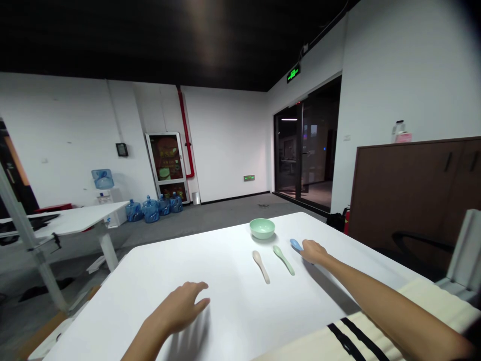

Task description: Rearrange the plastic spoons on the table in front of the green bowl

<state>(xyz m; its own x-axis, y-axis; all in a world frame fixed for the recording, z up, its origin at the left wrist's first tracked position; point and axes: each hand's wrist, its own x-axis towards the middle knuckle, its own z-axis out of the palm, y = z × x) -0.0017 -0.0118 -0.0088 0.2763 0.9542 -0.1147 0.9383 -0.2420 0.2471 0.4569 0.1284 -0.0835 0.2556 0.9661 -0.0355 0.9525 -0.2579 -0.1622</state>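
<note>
On the right side of the white table (pixel 158 271), my right hand (pixel 314 251) is closed on a blue spoon (pixel 295 244); the bowl of the spoon sticks out past the fingers and its handle is hidden under the hand. A green spoon (pixel 283 259) lies just left of it. Further left is a beige spoon (pixel 260 265). Behind the spoons stands a green bowl (pixel 262 228), with nothing visible inside. My left hand (pixel 188 303) hovers over the table's near left part, thumb and fingers apart, holding nothing.
A brown cabinet (pixel 406 195) stands to the right, with a grey chair (pixel 464 250) in front of it. At the left is another white table (pixel 75 218). Several blue water jugs (pixel 151 209) sit on the floor by the far wall, left of a glass door (pixel 315 145).
</note>
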